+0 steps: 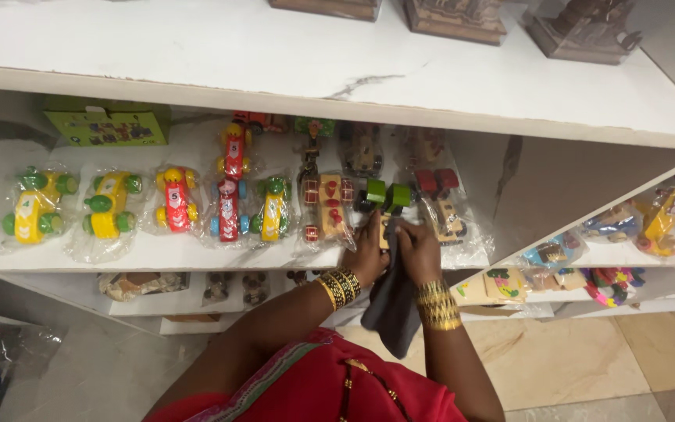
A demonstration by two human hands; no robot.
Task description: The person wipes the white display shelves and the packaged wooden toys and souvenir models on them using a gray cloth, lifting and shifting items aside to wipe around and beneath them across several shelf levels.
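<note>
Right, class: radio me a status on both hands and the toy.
Left hand grips green-wheeled toy. Right hand holds grey cloth against it. Wrapped toys crowd both sides.

A single head-worn camera looks steeply down and forward from above the person's chest, close to a white shelf unit (pixel 197 262). Its top shelf (pixel 291 55) fills the upper frame, the toy shelf sits mid-frame, and the tiled floor (pixel 556 352) lies below. Both hands (pixel 394 250) meet near centre, at arm's length.
</note>
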